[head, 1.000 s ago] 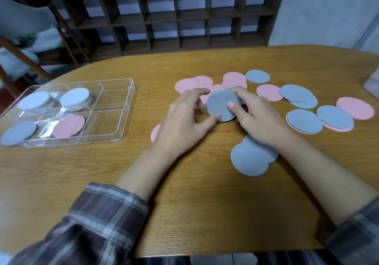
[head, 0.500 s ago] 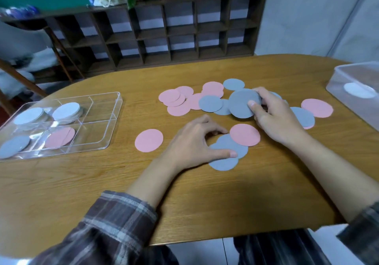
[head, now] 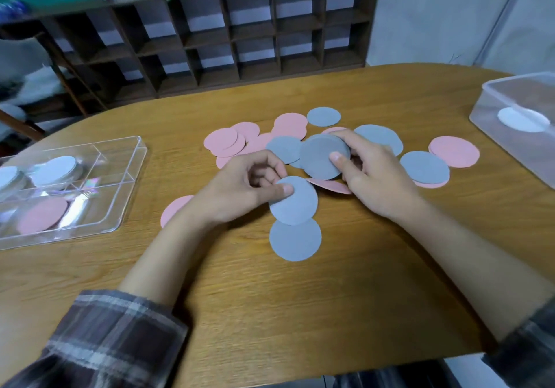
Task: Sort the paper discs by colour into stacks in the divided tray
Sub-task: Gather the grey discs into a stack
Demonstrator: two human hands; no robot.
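The left hand (head: pixel 240 189) pinches one grey disc (head: pixel 297 207), thumb on top, over another grey disc (head: pixel 295 240) lying mid-table (head: pixel 300 312). The right hand (head: pixel 375 177) grips a stack of grey discs (head: pixel 321 159) just beside it. The divided tray (head: pixel 129 177) sits at the left edge, well apart.

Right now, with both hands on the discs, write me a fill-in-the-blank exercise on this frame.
The left hand pinches one grey round paper disc, while the right hand holds a ____ of grey discs.
In the clear divided plastic tray, the near compartment in view holds a ____ disc.
The clear plastic box at the right holds a ____ disc.
Missing words: stack; pink; white.
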